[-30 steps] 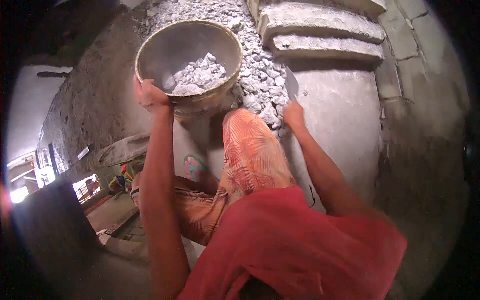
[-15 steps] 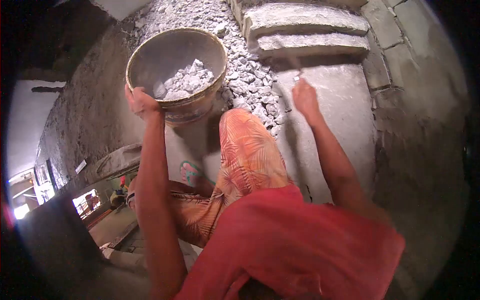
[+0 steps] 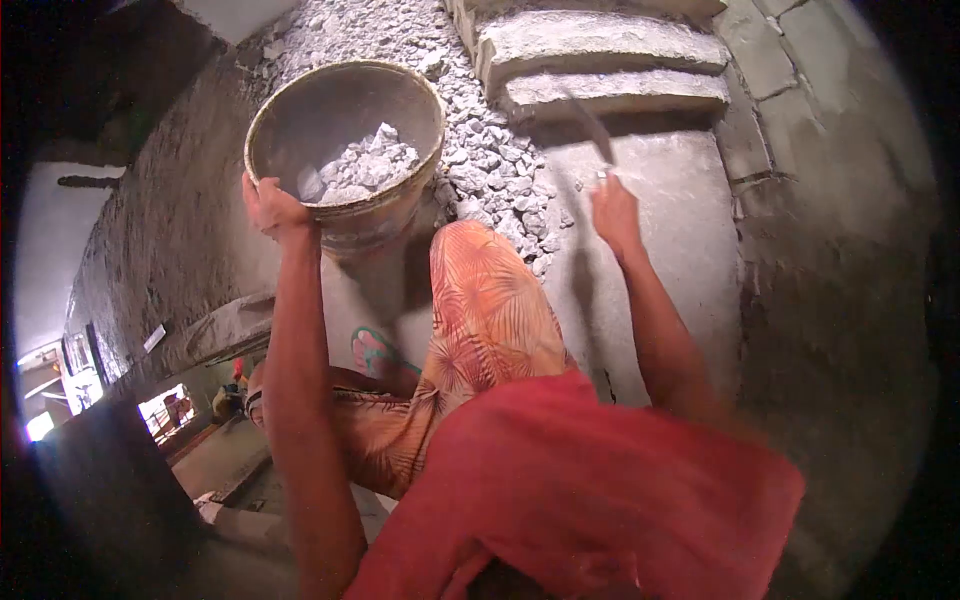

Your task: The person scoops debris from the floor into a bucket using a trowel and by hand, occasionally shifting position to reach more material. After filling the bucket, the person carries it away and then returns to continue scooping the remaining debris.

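Note:
My left hand [image 3: 274, 208] grips the rim of a large round bucket [image 3: 372, 220], thumb over the near-left edge. The bucket leans with its mouth toward me, and grey stones [image 3: 370, 166] lie inside it. To the right, my right hand [image 3: 614, 210] is closed round the handle of a tool with a long, thin, dark blade [image 3: 594, 128]. The blade is blurred and points up and to the left, over the stone steps. Loose rubble [image 3: 495, 165] lies between the bucket and that tool.
Two stone steps [image 3: 610, 45] rise ahead, with a smooth slab [image 3: 670, 240] below them. A rough wall [image 3: 170, 200] runs along the left and a block wall [image 3: 830, 180] along the right. My bent knee [image 3: 485, 280] is near the rubble. A person is small at the far lower left.
The tool's blade shows more plainly, and my right hand sits slightly lower in view. My left hand still holds the bucket rim. The whole view has shifted a little.

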### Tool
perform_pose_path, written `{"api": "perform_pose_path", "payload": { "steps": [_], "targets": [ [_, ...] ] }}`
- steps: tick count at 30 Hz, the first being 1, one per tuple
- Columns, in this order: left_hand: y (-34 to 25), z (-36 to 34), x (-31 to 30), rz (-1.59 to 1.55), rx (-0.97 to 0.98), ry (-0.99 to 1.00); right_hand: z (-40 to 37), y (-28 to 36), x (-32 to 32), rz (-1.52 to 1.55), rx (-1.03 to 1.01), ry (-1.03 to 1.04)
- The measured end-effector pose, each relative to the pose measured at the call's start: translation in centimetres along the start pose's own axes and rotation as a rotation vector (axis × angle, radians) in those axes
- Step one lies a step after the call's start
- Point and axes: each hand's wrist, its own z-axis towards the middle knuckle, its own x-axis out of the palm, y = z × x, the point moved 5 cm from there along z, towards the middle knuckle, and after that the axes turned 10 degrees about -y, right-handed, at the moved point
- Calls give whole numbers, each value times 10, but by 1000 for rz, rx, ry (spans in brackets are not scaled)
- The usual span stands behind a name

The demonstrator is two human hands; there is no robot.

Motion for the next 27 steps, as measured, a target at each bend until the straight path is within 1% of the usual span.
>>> {"api": "perform_pose_path", "payload": {
  "steps": [2, 4, 6, 7, 8, 9, 10, 11, 12, 13, 14, 16, 17, 19, 21, 22, 23, 25, 27],
  "targets": [
    [-9, -8, -3, 85, -20, -69, 12, -50, 5, -277, 7, -149],
    [-5, -4, -3, 88, 12, -68, 54, -66, -9, -248, 197, -81],
    [2, -1, 0, 71, 34, -51, 79, -74, 3, -262, 109, 9],
    [10, 4, 0, 12, 2, -13, 84, -83, 26, -256, 29, 24],
    [6, 3, 2, -16, -24, 23, 80, -62, 28, -201, 123, 65],
    [3, 3, 3, -42, -51, 58, 72, -53, 45, -212, 76, 133],
    [-2, 1, 5, -44, -52, 60, 52, -17, 38, -194, 31, 73],
    [-6, 0, 4, 6, -26, 33, 34, 4, 44, -141, 121, 191],
    [-7, -2, 0, 61, -1, 6, 16, 9, 60, -110, 27, 161],
    [-6, -3, -2, 68, -2, 3, -1, 34, 48, -53, -1, 104],
    [-3, 0, -2, 94, -4, -9, -12, 45, 47, 40, 99, 148],
    [8, 9, -2, 134, -1, -37, -28, 72, 26, 105, 182, 196],
    [17, 13, 0, 93, -2, -19, -41, 72, 23, 115, 177, 209],
    [24, 19, -5, 70, -1, -5, -67, 53, 5, 492, 134, 138],
    [13, 12, -7, 169, 66, 10, -120, -14, 11, 427, 427, 316],
    [4, 5, -5, 218, 96, 23, -149, -47, 5, 305, 323, 313],
    [-12, -8, -5, 228, 57, 10, -182, -80, -1, 184, 215, 305],
    [-7, -9, -4, 191, 77, 22, -255, -129, -12, 101, 50, 262],
    [-3, -1, -7, 150, 103, 23, -305, -150, -5, 48, 146, 337]
  ]
}}
